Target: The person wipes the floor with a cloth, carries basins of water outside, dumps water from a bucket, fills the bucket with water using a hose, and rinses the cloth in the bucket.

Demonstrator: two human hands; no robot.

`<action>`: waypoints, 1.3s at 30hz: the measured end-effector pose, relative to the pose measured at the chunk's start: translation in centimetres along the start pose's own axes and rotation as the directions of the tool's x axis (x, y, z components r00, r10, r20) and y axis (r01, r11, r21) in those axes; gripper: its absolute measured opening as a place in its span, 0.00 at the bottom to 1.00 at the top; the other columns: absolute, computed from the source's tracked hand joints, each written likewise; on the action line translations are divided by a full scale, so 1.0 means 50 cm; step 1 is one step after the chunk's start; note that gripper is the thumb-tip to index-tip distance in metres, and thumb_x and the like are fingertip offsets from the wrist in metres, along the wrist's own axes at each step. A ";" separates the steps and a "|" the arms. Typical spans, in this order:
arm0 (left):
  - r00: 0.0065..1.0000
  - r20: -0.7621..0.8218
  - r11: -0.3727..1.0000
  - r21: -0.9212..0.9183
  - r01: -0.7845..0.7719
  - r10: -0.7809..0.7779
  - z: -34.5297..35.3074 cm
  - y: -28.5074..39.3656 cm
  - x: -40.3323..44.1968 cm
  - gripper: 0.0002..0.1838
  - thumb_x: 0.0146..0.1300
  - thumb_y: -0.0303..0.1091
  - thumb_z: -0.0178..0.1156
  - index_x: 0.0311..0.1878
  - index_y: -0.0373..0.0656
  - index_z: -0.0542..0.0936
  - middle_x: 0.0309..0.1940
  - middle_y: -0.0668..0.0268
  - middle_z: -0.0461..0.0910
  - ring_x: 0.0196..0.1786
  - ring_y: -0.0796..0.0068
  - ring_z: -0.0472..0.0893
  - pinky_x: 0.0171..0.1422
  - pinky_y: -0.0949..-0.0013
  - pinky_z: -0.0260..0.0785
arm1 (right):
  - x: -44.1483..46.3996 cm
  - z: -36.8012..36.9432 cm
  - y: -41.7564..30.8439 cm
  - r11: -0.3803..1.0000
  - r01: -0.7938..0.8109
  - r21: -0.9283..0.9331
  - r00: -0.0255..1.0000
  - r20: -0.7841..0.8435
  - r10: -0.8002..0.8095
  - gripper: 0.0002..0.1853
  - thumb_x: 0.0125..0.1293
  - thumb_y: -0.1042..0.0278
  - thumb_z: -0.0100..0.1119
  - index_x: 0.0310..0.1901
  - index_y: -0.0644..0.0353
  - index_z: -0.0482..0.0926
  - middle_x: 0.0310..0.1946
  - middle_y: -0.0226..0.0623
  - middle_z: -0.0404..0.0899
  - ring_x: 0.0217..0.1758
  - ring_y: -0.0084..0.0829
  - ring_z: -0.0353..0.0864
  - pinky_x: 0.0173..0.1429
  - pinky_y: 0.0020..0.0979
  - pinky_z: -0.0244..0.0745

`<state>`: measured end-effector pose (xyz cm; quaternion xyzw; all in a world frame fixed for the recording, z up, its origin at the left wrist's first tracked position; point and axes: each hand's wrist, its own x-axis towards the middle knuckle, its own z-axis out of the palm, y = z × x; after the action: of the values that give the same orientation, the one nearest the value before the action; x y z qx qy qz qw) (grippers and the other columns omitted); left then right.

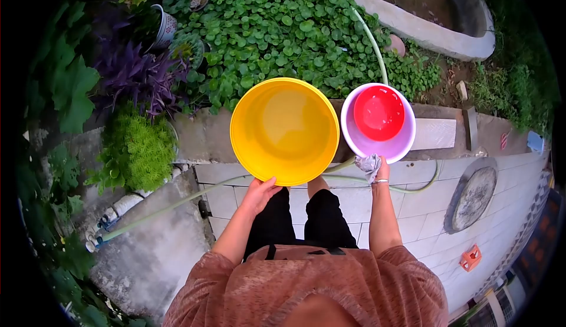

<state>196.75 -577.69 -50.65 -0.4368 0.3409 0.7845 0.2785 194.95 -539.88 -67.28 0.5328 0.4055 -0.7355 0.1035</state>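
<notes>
My left hand (260, 195) is closed on the near rim of a large yellow bucket (285, 128), whose open top faces me. To the right, a smaller lilac basin (401, 134) has a red bowl (379, 113) sitting inside it. My right hand (382, 170) is at the near rim of the lilac basin, with a crumpled greyish cloth (369, 164) bunched against it. Most of the right fingers are hidden behind the basin and cloth. Bucket and basin are close side by side. A few light spots, perhaps water drops, show in the red bowl.
A concrete ledge (203, 137) borders a dense green plant bed (277, 26). A pale hose (168, 208) crosses the tiled floor (342, 206) behind my legs. Potted plants (141, 150) stand left; a round cover (473, 196) and an orange object (470, 257) lie right.
</notes>
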 end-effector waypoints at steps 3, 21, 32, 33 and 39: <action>0.999 0.032 1.000 -0.028 -0.012 0.013 0.006 0.005 -0.007 0.21 0.54 0.28 0.53 0.52 0.39 0.62 0.48 0.62 0.67 0.50 0.67 0.69 0.55 0.64 0.61 | -0.029 0.036 0.012 1.000 0.012 -0.004 0.999 -0.049 -0.012 0.13 0.49 0.64 0.49 0.32 0.67 0.73 0.28 0.37 0.75 0.30 0.32 0.75 0.36 0.31 0.71; 0.997 0.023 0.990 -0.124 -0.065 0.068 0.035 0.039 -0.030 0.19 0.52 0.25 0.48 0.49 0.40 0.61 0.45 0.61 0.68 0.48 0.64 0.71 0.53 0.60 0.64 | -0.294 0.219 -0.033 0.943 -0.145 -0.299 0.889 0.378 0.257 0.26 0.62 0.50 0.38 0.46 0.68 0.68 0.36 0.41 0.75 0.38 0.30 0.75 0.43 0.28 0.70; 0.961 -0.073 0.958 0.131 -0.256 0.267 0.092 0.249 -0.078 0.15 0.58 0.42 0.48 0.39 0.39 0.67 0.27 0.63 0.75 0.26 0.75 0.75 0.29 0.73 0.72 | -0.387 0.486 -0.055 0.991 0.051 -0.127 0.893 0.450 0.012 0.18 0.60 0.58 0.46 0.43 0.65 0.70 0.36 0.33 0.74 0.36 0.21 0.74 0.41 0.22 0.69; 0.961 -0.070 0.957 0.133 -0.259 0.269 0.097 0.273 -0.086 0.15 0.58 0.42 0.48 0.39 0.39 0.67 0.27 0.63 0.75 0.26 0.75 0.75 0.29 0.73 0.72 | -0.395 0.505 -0.058 0.999 0.013 -0.037 0.888 0.459 0.006 0.18 0.61 0.58 0.45 0.43 0.66 0.69 0.37 0.33 0.74 0.37 0.22 0.74 0.41 0.22 0.69; 0.937 -0.125 0.918 0.278 -0.282 0.326 0.107 0.357 -0.137 0.17 0.56 0.42 0.52 0.33 0.35 0.64 0.19 0.61 0.71 0.12 0.76 0.71 0.14 0.78 0.63 | -0.436 0.576 -0.029 0.946 -0.311 0.092 0.843 0.486 0.230 0.19 0.61 0.55 0.42 0.43 0.63 0.70 0.35 0.36 0.75 0.34 0.28 0.75 0.39 0.27 0.72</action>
<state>184.17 -585.42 -37.39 -0.4035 0.5254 0.7279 0.1771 182.92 -565.40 -44.67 0.3976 0.2258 -0.8516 0.2564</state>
